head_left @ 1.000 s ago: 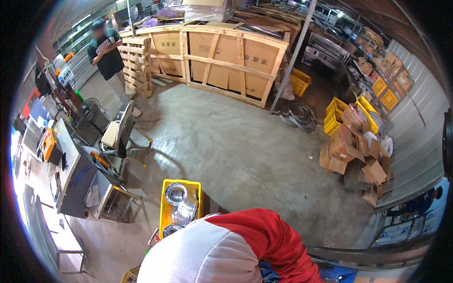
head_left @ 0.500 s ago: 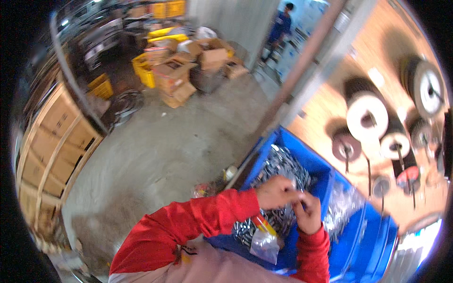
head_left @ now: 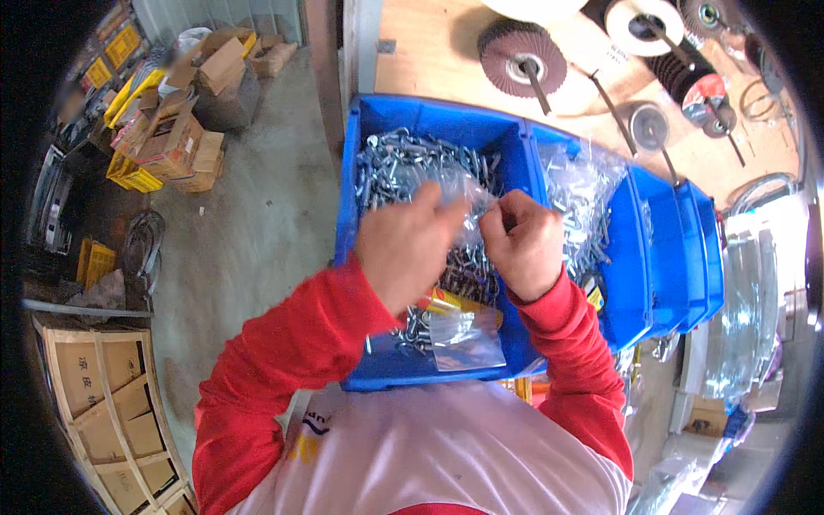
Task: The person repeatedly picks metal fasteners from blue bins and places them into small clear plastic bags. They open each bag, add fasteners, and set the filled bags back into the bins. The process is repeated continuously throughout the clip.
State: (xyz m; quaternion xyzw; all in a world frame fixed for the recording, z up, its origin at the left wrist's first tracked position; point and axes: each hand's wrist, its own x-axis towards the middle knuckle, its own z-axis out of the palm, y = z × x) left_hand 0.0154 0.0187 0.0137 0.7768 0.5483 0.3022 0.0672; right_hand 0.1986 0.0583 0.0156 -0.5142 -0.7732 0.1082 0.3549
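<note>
Clear plastic bag (head_left: 477, 204) mid-frame, right hand (head_left: 528, 249) with fingers pinched on its edge, left hand (head_left: 408, 249) blurred beside it, grip impossible to tell, both over blue bin (head_left: 421, 374) of metal fasteners (head_left: 393, 163), red sleeve (head_left: 313, 322) crossing left rim, concrete floor (head_left: 245, 223) beyond, frame left.

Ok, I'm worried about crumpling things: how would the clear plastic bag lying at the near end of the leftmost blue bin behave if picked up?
The clear bag is probably floppy, since its thin film looks creased. It seems likely light, being see-through and fairly flat. Its glossy highlights suggest it might be slippery.
</note>
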